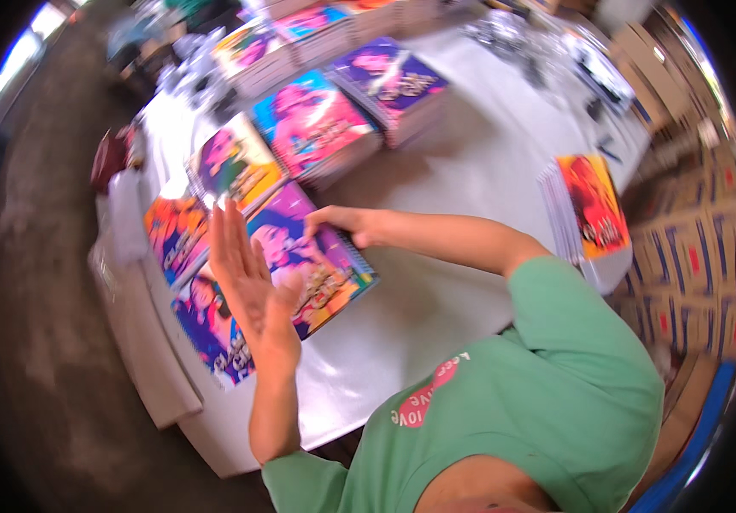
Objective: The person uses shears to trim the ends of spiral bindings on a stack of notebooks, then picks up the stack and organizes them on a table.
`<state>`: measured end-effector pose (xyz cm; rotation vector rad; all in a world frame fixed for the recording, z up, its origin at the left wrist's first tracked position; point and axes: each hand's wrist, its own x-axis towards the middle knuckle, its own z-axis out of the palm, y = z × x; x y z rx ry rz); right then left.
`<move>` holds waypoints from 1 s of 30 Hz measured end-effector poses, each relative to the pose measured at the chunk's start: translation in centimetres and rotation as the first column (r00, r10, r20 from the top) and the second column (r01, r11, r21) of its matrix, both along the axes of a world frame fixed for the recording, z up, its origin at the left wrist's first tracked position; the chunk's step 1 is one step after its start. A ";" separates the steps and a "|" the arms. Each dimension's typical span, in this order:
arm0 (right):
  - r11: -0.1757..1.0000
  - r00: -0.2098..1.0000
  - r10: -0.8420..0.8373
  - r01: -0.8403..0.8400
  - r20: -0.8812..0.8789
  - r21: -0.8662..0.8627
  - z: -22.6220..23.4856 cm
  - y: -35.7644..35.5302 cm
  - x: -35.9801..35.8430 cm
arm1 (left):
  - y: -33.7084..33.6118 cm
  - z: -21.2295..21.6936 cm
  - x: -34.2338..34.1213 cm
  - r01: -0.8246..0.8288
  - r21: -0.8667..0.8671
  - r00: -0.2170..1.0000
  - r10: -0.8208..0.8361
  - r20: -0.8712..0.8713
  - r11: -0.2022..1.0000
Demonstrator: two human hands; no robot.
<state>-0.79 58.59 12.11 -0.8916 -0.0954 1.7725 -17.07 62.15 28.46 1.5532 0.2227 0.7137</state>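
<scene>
A purple spiral notebook [282, 227] with a bright illustrated cover lies among others on the white table. My right hand [347, 226] has its fingers curled over the upper right edge of this notebook, close to the spiral binding. My left hand [253, 286] is raised in front of the notebook's left side, fingers stretched out and palm turned to the right; it holds nothing. Left of that hand are an orange notebook [176, 235] and a dark blue one [206, 329]. A yellow and white notebook [240, 162] sits just beyond. Motion blurs some of the covers.
Stacks of notebooks, one blue and pink [312, 124] and one purple [389, 81], stand farther back. At the right table edge is an orange-red notebook stack [594, 205]. Crumpled clear plastic [505, 38] lies at the back, and cardboard boxes [684, 256] stand at right.
</scene>
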 end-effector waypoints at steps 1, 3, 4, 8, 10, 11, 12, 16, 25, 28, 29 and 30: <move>0.999 0.999 0.035 -0.035 0.009 0.012 -0.1 0.2 0.0 | -1.7 0.0 0.3 0.068 -0.050 0.997 -0.069 -0.019 0.996; 0.994 0.994 0.086 -0.091 0.069 0.063 -1.3 0.3 0.1 | -5.1 -0.8 1.0 0.136 -0.094 0.991 -0.136 0.007 0.986; 0.992 0.984 -0.047 0.025 0.170 0.125 -0.4 -0.4 -0.8 | -6.3 -1.0 1.0 0.142 -0.130 0.990 -0.143 -0.003 0.981; 0.915 0.753 -0.323 0.094 0.573 0.393 5.8 -9.5 1.7 | -10.4 -4.6 2.2 0.207 -0.498 0.970 -0.245 -0.010 0.842; 0.858 0.476 -0.447 -0.009 0.757 0.513 10.7 -18.7 4.0 | -13.7 -7.3 3.0 0.278 -0.578 0.920 -0.386 -0.069 0.767; 0.880 0.178 -0.450 -0.082 0.875 0.469 11.3 -24.2 5.9 | -15.5 -8.8 3.5 0.282 -0.703 0.886 -0.458 -0.070 0.653; 0.931 0.021 -0.363 0.045 0.932 0.362 13.1 -29.7 6.7 | -17.3 -10.2 4.4 0.268 -0.811 0.847 -0.528 -0.059 0.521; 0.504 -0.024 -0.374 0.834 0.927 0.225 10.2 -49.1 11.5 | -25.1 -14.6 10.4 0.108 -0.909 0.664 -0.710 -0.236 0.403; 0.608 0.533 -0.754 0.787 0.385 0.101 -2.6 -57.4 12.8 | -36.9 -19.9 22.7 0.184 -0.929 0.678 -0.726 -0.117 0.322; 0.600 0.479 -0.734 0.789 0.481 0.130 -2.9 -56.1 13.2 | -38.1 -19.4 22.4 0.124 -0.902 0.742 -0.643 -0.192 0.413; 0.596 0.493 -0.749 0.793 0.443 0.125 -3.4 -56.2 13.3 | -38.2 -19.5 22.1 0.127 -0.915 0.752 -0.638 -0.163 0.383; 0.586 0.507 -0.773 0.800 0.381 0.126 -3.8 -56.4 13.3 | -38.2 -18.6 22.0 0.133 -0.926 0.761 -0.635 -0.133 0.353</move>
